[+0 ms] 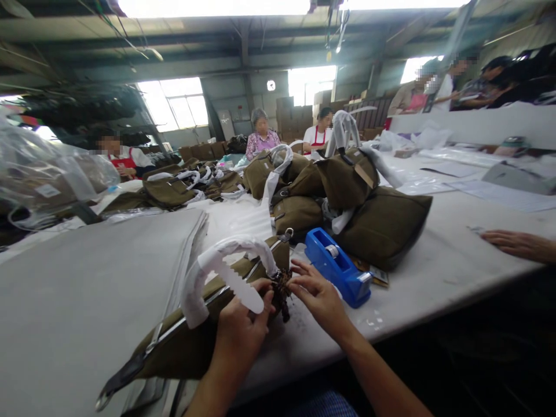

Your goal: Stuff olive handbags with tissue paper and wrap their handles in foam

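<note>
A long olive-brown handbag (pixel 186 347) lies on the table in front of me, its zipper side up. Its arched handle (pixel 234 246) is wrapped in white paper, and a loose white strip with a wavy edge (pixel 243 289) hangs across my left hand. At the handle's right base is a dark brown tassel-like bundle (pixel 284 284) of thin strands. My left hand (pixel 243 324) is closed, thumb and fingers pinching at the bundle's left side; the strip partly hides the grip. From the right, my right hand (pixel 319 295) pinches the bundle with thumb and forefinger, other fingers extended.
A blue tape dispenser (pixel 336 263) stands just right of my hands. Behind it, more olive bags (pixel 382 226) are piled. Grey-white sheets (pixel 87 289) are stacked at left. Another person's hand (pixel 516 243) rests on the table at right. Several people sit or stand farther back.
</note>
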`<move>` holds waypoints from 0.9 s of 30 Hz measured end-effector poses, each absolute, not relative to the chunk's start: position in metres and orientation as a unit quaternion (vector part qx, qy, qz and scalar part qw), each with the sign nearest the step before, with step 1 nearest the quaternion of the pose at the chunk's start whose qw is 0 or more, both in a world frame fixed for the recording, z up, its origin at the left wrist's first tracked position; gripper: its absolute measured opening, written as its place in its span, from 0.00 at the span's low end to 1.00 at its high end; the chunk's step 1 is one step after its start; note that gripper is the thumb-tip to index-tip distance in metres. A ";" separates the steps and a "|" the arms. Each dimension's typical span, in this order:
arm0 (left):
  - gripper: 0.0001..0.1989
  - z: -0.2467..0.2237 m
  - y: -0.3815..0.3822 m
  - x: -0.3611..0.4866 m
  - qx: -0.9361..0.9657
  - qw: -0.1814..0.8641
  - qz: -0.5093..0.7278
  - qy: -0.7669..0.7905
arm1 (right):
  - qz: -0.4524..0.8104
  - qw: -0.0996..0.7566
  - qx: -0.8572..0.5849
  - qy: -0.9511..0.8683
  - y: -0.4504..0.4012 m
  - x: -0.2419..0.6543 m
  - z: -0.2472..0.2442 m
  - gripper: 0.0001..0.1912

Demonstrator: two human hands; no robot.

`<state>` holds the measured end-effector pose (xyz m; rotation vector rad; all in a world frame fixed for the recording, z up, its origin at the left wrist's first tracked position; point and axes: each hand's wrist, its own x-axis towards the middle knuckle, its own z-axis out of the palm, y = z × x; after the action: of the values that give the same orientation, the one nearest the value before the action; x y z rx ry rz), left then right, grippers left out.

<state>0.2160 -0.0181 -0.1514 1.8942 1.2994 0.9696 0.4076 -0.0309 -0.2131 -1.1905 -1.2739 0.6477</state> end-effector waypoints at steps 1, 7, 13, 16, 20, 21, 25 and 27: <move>0.18 -0.151 -0.017 0.215 0.727 0.295 0.372 0.496 | 0.290 0.596 -0.511 -0.547 -0.030 0.405 -0.214 0.07; 0.17 -0.149 -0.008 0.202 0.746 0.267 0.356 0.496 | 0.293 0.617 -0.491 -0.541 -0.051 0.383 -0.211 0.05; 0.16 -0.148 -0.015 0.205 0.763 0.183 0.328 0.527 | 0.299 0.638 -0.472 -0.530 -0.077 0.363 -0.200 0.05; 0.12 -0.147 -0.016 0.206 0.763 0.151 0.318 0.542 | 0.329 0.631 -0.463 -0.529 -0.079 0.364 -0.198 0.05; 0.10 -0.146 -0.011 0.207 0.769 0.125 0.296 0.552 | 0.361 0.592 -0.463 -0.552 -0.072 0.380 -0.200 0.05; 0.10 -0.146 -0.010 0.207 0.771 0.115 0.291 0.555 | 0.353 0.584 -0.473 -0.558 -0.069 0.385 -0.200 0.05; 0.11 -0.146 -0.009 0.211 0.782 0.070 0.272 0.557 | 0.265 0.593 -0.523 -0.552 -0.058 0.403 -0.201 0.05; 0.11 -0.146 -0.010 0.212 0.789 0.054 0.266 0.552 | 0.218 0.605 -0.533 -0.550 -0.051 0.410 -0.200 0.06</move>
<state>0.2124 -0.0097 -0.1456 2.3957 1.6763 0.8083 0.4100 -0.0512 -0.1999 -1.2343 -1.2714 0.5049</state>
